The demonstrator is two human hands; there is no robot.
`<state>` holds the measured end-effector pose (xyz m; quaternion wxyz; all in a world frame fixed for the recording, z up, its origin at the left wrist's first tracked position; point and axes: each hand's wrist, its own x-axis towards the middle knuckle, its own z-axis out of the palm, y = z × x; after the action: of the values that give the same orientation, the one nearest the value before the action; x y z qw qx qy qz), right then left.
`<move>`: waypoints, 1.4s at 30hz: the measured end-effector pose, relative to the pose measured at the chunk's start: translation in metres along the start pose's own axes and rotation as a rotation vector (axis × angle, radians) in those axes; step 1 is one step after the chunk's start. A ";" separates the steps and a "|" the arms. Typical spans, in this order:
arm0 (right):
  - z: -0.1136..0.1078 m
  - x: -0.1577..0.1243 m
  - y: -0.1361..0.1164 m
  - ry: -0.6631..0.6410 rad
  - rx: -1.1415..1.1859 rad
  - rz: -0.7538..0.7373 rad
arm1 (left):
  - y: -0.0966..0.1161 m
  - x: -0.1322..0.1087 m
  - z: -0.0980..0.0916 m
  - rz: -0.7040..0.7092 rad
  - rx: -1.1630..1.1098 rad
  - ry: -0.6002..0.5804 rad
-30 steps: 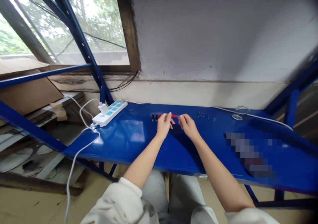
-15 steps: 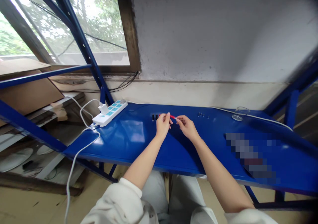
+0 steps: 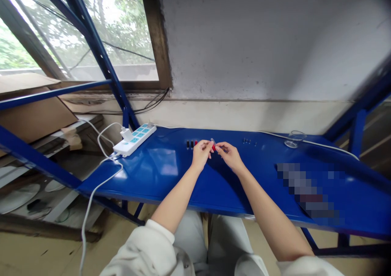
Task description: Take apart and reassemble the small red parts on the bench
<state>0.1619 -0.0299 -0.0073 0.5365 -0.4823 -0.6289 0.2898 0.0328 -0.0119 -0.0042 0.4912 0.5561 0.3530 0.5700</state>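
Close together above the table, both of my hands hold one small red cylindrical piece (image 3: 213, 148) with a pale, shiny end pointing up and away from me. My left hand (image 3: 200, 151) pinches it from the left, and my right hand (image 3: 229, 155) has its fingertips on the red part from the right. Fingers cover much of the piece. Just left of my left hand, two small black cylinders (image 3: 190, 144) and a red cylinder (image 3: 196, 142) stand in a row. Several tiny metal parts, perhaps screws (image 3: 247, 141), stand farther right.
A white power strip (image 3: 134, 140) with plugs and cables lies at the left of the blue table (image 3: 146, 182). A clear round container (image 3: 291, 144) sits at the back right. Nearer me on the right is a blurred-out object (image 3: 308, 194). Blue frame posts rise at both sides.
The red piece has turned from lying sideways between my hands to having its shiny end up and away. My hands have stayed in nearly the same place.
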 end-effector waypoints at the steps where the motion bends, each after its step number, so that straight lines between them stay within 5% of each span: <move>1: 0.000 0.000 0.001 -0.012 -0.006 -0.001 | 0.000 0.000 0.000 0.001 0.001 -0.002; 15: -0.001 0.000 0.003 -0.044 0.081 -0.017 | -0.001 -0.002 -0.001 0.066 0.097 -0.028; 26: 0.000 -0.003 0.001 -0.151 0.003 -0.030 | 0.000 -0.002 -0.004 -0.065 0.031 -0.114; 31: -0.001 -0.005 -0.002 -0.160 -0.144 -0.061 | -0.006 -0.001 -0.004 0.040 0.194 -0.103; 37: -0.009 0.008 0.018 0.009 -0.309 -0.029 | -0.005 -0.006 -0.003 0.214 0.535 -0.021; 42: -0.027 0.039 0.049 0.193 -0.482 0.113 | -0.005 -0.011 -0.002 0.322 0.755 -0.095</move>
<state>0.2038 0.0202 -0.0282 0.4467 -0.6560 -0.5976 0.1140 0.0306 -0.0209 -0.0124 0.1731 0.7710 0.4227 0.4437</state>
